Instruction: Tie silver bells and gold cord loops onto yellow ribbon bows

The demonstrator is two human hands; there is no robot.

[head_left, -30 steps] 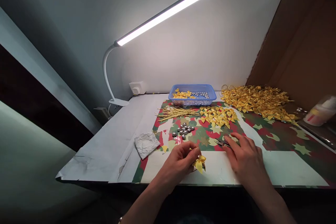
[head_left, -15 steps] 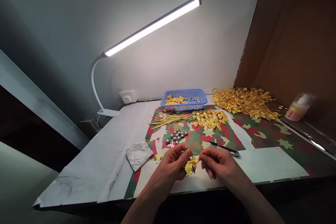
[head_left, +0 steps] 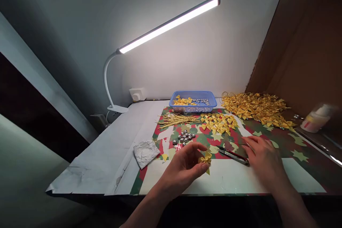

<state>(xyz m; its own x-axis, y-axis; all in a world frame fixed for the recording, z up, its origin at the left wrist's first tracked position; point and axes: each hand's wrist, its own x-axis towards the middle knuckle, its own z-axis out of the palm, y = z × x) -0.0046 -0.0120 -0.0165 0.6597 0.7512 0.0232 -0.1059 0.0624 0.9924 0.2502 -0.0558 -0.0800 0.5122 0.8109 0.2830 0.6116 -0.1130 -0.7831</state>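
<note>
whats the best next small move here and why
I'd probably bring the right hand over to the yellow bow to steady it: only the left hand holds the bow, while the right hand is off to the side, past the snips, which lie on the table.

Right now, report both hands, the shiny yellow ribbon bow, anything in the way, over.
Left hand holding bow. Right hand slightly blurred, grip unclear. Slim silver metal snips between hands, possibly in the way.
</note>
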